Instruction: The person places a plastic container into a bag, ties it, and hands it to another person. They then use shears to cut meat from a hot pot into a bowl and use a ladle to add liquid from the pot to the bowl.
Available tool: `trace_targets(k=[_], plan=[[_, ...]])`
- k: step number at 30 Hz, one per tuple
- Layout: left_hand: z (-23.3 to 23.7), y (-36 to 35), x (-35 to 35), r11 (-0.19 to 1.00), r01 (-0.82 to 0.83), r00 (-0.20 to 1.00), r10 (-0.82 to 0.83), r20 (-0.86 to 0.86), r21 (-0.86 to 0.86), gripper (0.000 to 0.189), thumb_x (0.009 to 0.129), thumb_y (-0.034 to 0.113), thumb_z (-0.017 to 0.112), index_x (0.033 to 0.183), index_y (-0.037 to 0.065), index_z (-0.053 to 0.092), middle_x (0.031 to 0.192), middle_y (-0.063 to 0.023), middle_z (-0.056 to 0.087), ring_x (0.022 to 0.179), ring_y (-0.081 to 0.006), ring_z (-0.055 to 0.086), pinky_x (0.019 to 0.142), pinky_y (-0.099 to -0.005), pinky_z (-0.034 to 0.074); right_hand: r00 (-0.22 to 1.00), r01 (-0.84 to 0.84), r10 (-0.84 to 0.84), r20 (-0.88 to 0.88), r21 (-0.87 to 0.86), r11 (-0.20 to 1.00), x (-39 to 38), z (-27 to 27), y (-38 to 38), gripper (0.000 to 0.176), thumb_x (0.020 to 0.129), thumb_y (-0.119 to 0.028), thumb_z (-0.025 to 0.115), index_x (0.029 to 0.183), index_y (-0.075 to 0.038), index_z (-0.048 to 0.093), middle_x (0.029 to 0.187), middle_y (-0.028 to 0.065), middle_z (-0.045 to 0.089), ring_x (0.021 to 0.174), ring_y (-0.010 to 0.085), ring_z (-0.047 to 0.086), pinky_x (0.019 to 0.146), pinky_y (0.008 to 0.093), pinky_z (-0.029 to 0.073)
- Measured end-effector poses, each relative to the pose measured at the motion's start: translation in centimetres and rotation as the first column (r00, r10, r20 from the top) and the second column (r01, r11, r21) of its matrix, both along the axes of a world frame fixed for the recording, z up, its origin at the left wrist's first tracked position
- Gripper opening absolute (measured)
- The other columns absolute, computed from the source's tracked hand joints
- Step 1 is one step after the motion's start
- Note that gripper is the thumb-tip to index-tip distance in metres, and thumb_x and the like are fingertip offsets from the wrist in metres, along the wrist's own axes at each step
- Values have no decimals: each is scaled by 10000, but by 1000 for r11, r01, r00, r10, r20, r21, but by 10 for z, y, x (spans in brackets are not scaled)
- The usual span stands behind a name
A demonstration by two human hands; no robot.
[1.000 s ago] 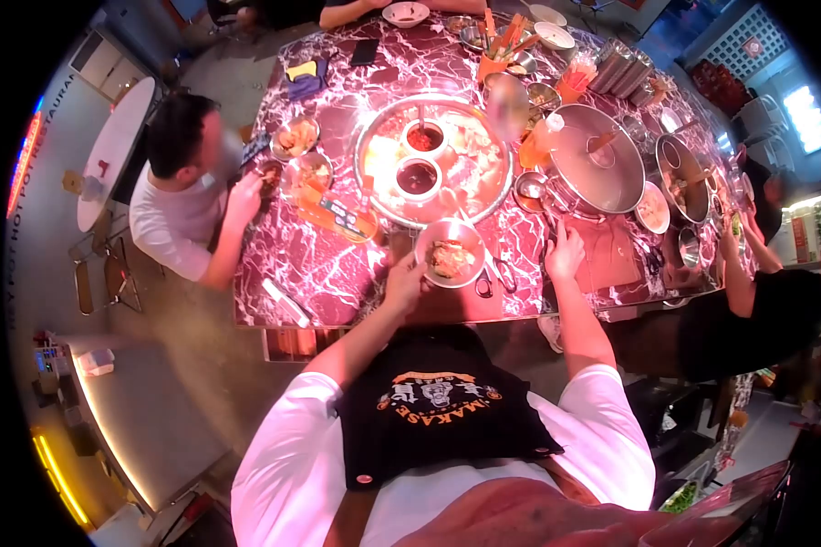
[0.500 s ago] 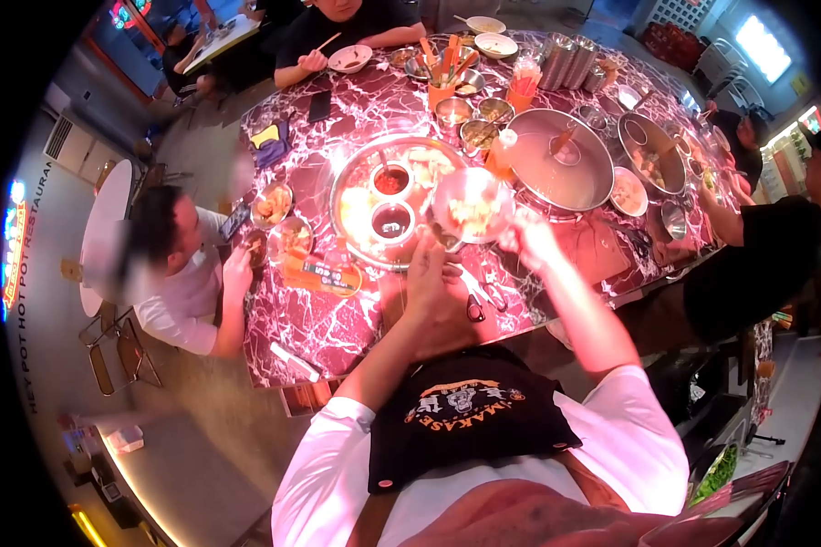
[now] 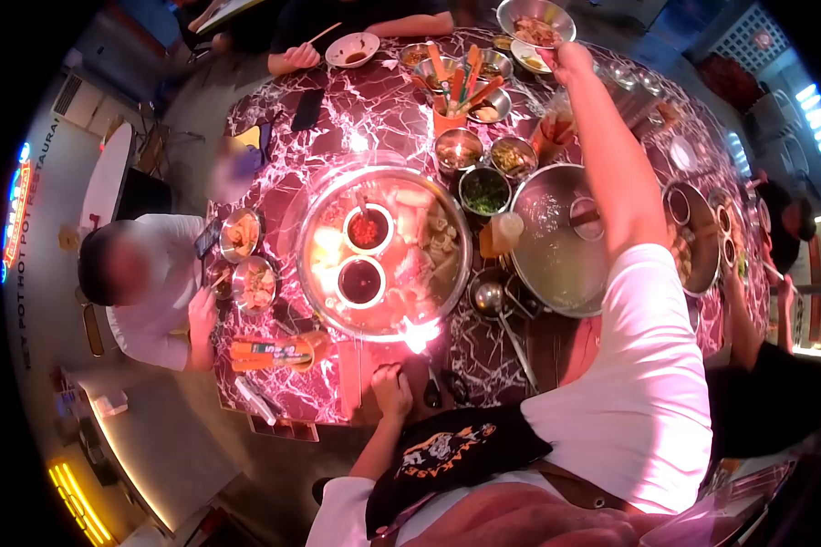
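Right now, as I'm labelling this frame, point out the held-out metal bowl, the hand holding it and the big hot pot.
metal bowl (image 3: 504,18): head view, left rim.
right hand (image 3: 567,56): head view, middle of hand.
hot pot (image 3: 306,246): head view, left rim.

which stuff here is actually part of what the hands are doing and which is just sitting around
In use:
- right hand, holding a metal bowl of food out over the far side
- left hand, resting on the near edge of the table

Lying about:
- hot pot
- chopstick cup
- side bowls
- ladle
- phone
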State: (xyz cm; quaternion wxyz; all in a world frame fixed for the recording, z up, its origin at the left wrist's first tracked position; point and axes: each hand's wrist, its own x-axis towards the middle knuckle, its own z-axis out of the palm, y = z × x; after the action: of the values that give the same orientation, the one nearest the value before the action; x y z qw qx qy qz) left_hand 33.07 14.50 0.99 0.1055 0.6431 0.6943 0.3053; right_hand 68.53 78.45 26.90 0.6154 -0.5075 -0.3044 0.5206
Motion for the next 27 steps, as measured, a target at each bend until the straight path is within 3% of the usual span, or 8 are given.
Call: trace_targets(k=[3,6,7,10,14,16,19,27], plan=[[-8,-6,0,986,-39,999,34,-32,-164,253,813,128,612,1051,43,605,1039,-176,581,999,-369,531,892,-493,398,978,194,-197,-68,-51,980,-25,-38,53,280,922,13,472,1198,56,494,1052,227,596,754,300,677,497,342,595],[-7,-5,2,982,-84,995,74,-67,-168,316,775,154,644,1071,51,606,1030,-176,577,989,-372,532,884,-485,402,967,192,-149,206,-209,959,-21,-100,108,286,883,16,432,1148,42,537,1048,217,607,666,280,666,459,326,570],[-3,-2,3,978,-92,995,82,-64,-186,316,775,154,644,1071,51,606,1030,-176,577,989,-372,532,884,-485,402,962,178,-100,252,-308,935,-17,-117,122,250,859,-12,516,1085,62,594,864,194,658,514,227,639,371,297,470],[-1,-5,5,964,-116,993,104,-63,-240,354,751,168,657,1088,68,608,1045,-177,568,985,-377,528,880,-484,402,869,241,-119,481,-201,950,-13,-149,141,188,853,-97,605,943,55,669,888,162,682,622,212,690,429,280,521],[-4,-6,4,960,-120,992,103,-77,-252,362,746,170,661,1092,75,608,1053,-173,564,987,-372,525,879,-478,405,508,157,230,830,-352,923,0,-151,160,329,847,-272,662,936,44,680,892,150,686,748,188,712,589,285,545],[-4,-6,4,959,-117,992,99,-81,-257,374,743,173,662,1100,78,604,1054,-168,563,992,-368,525,884,-470,405,172,212,271,947,-304,929,-8,-142,157,390,841,-256,571,1131,0,622,1122,179,670,1013,300,668,761,378,538],[-3,-5,5,957,-124,991,106,-84,-262,370,747,167,660,1102,81,602,1050,-161,563,994,-361,524,888,-465,405,-2,245,100,995,-97,965,-20,-141,149,382,843,-275,550,1159,-75,625,1175,177,653,1068,357,633,882,443,492],[-3,-6,6,962,-117,991,95,-99,-248,371,753,173,658,1107,78,600,1049,-162,560,1002,-355,525,894,-466,405,-164,28,-33,986,38,999,-12,-146,152,331,878,-228,498,1158,-93,610,1095,187,663,1033,372,625,852,452,487]])
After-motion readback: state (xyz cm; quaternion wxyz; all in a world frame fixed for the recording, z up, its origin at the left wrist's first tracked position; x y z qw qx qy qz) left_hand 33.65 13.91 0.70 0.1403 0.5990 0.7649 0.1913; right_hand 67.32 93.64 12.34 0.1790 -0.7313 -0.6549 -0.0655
